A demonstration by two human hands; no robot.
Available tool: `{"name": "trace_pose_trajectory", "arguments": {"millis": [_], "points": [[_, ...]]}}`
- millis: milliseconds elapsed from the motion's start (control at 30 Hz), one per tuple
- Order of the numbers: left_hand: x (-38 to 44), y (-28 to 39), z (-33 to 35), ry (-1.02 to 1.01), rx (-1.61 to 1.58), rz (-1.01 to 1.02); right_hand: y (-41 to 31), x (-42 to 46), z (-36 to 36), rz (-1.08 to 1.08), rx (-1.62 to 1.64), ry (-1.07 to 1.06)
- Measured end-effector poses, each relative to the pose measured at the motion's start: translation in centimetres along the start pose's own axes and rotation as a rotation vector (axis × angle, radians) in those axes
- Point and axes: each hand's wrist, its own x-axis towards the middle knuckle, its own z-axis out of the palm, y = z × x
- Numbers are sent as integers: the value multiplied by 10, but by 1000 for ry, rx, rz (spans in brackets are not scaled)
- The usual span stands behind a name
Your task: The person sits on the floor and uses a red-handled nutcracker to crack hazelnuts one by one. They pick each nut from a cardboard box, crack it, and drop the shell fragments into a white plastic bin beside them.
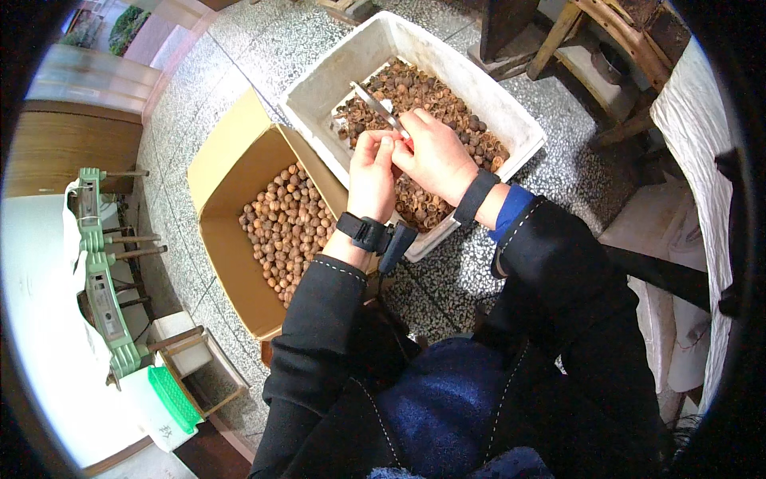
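My right hand (440, 152) grips a narrow metal tool (378, 109), which juts up and left from my fingers over a white foam box (329, 84). Close against it, my left hand (374, 173) has its thumb and index finger bent together at the tool's near end. A bit of red shows between the hands; whatever sits inside the fingers is hidden. Below them, the foam box holds broken brown shells (419, 206) and darker round pieces (473, 124). To the left stands an open cardboard box (227, 251) with many whole, round, walnut-like nuts (290, 224).
Speckled tile floor (185, 251) surrounds both boxes. Along the left are a green plastic frame (108, 311) with protruding rods and a bright green basket (173, 398). Wooden furniture legs (553, 42) stand at upper right, near a white sheet (688, 120).
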Motion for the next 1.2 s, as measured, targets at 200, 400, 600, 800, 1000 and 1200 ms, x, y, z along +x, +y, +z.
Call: {"name": "trace_pose_trajectory", "arguments": {"millis": [200,400,600,800,1000,1200], "points": [[-1,-3,3,24,-33,-23,0,-3,0,8,-12,-8],[3,-2,1,-22,-77,-81,10,1,-6,41,34,7],[14,-4,-25,41,-2,-202,32,15,-43,677,623,-142],[24,-16,-24,36,78,-369,52,15,-65,689,655,-37],[51,-66,-39,-80,205,-578,48,15,-75,650,639,-26],[81,-133,-32,-246,472,-656,52,7,-93,674,668,-18]]}}
